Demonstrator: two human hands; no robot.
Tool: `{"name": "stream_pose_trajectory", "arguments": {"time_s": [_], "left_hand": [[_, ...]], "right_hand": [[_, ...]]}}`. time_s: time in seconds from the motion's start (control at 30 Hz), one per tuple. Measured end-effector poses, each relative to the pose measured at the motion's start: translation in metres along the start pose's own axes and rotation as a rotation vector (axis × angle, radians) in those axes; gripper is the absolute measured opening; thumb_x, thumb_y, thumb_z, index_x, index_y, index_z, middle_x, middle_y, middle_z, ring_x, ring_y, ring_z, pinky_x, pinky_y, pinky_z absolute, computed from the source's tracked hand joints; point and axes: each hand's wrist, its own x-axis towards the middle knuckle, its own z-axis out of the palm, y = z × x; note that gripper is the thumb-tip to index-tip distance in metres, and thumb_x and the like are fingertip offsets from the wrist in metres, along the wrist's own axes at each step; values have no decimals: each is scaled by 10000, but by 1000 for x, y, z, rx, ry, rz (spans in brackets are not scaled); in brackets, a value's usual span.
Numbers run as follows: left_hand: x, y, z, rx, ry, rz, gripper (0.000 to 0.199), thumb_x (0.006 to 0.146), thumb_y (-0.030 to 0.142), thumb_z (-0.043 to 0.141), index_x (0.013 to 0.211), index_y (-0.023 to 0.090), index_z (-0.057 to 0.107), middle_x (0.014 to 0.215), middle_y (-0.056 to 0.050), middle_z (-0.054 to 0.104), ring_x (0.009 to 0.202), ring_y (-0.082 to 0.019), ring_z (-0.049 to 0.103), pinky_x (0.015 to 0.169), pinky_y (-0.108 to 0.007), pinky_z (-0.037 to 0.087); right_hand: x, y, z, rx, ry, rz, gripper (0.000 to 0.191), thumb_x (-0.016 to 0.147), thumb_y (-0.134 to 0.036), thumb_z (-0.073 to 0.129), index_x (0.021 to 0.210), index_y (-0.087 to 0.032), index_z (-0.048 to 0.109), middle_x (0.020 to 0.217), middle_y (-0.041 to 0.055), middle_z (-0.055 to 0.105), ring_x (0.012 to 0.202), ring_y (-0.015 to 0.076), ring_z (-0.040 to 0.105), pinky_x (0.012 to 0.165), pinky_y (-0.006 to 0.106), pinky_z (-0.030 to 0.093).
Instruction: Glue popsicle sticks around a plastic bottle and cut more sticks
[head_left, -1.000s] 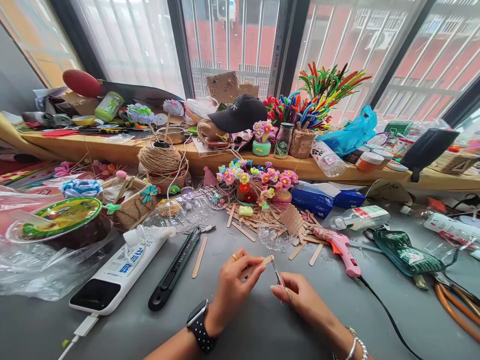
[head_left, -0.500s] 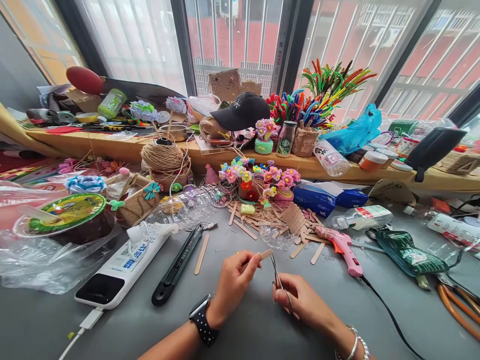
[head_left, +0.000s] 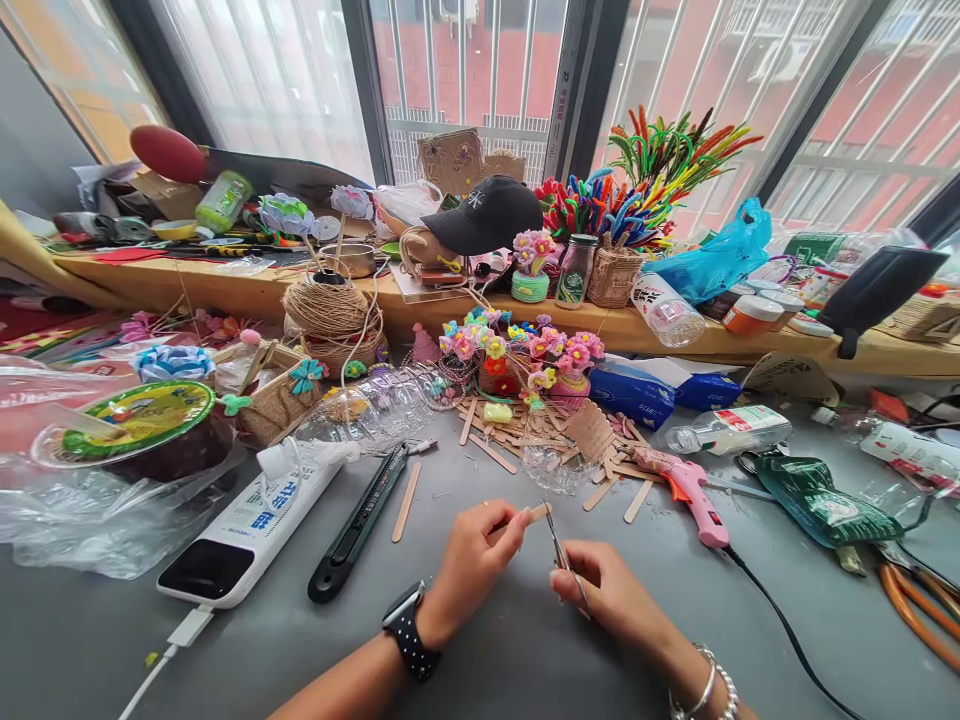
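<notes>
1. Nearest, read on a clock face centred between the hands with twelve toward the windows: a dark watch point(head_left: 412, 640) with a dotted strap on the left wrist at eight o'clock, and silvery bracelets point(head_left: 705, 680) on the right at four.
2. The left hand point(head_left: 484, 550) pinches a wooden stick point(head_left: 538, 514) between thumb and fingers, its free end pointing toward two o'clock.
3. The right hand point(head_left: 604, 590) is curled about the handles of small scissors point(head_left: 559, 556). Their blades point up toward eleven and meet the stick near its free end; whether they are closed on it I cannot tell.
4. On the table point(head_left: 480, 680), a dark cutter point(head_left: 352, 530) lies at nine o'clock, with a white device point(head_left: 247, 530) with a black panel beyond it, farther left.
5. Another flat stick point(head_left: 406, 503) lies between nine and ten, beside the cutter; a pink glue gun point(head_left: 694, 500) lies between two and three.
6. Farther back, a pile of sticks point(head_left: 510, 428) spreads at twelve, with a clear bottle point(head_left: 727, 432) on its side at two.
7. Behind the pile stand colourful flowers point(head_left: 577, 350) at twelve; wound twine point(head_left: 326, 312) is at ten.
8. On the ledge point(head_left: 450, 312), a black cap point(head_left: 487, 215) sits just short of twelve, bright fuzzy stems point(head_left: 675, 155) at one.
9. Farthest are barred windows point(head_left: 469, 70).
</notes>
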Motion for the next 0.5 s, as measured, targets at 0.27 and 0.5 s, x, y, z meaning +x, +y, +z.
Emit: {"name": "stream_pose_trajectory", "arguments": {"time_s": [0.27,0.5], "left_hand": [[4,1,-5,-108,-4,-22,292,776,350,434,586,143,513,569,17,509,555,-93,440,548,-187,327],[2,5,-8,-154,-65,-48,256,776,357,435,706,147,562,663,5,552,616,-105,471,580,-185,350]], "right_hand": [[0,0,0,-5,92,29,416,645,-465,542,500,-191,266,469,-73,237,468,57,220,428,216,159],[3,4,1,26,88,38,404,672,-520,481,522,-180,326,494,-59,292,483,65,248,447,220,191]]}}
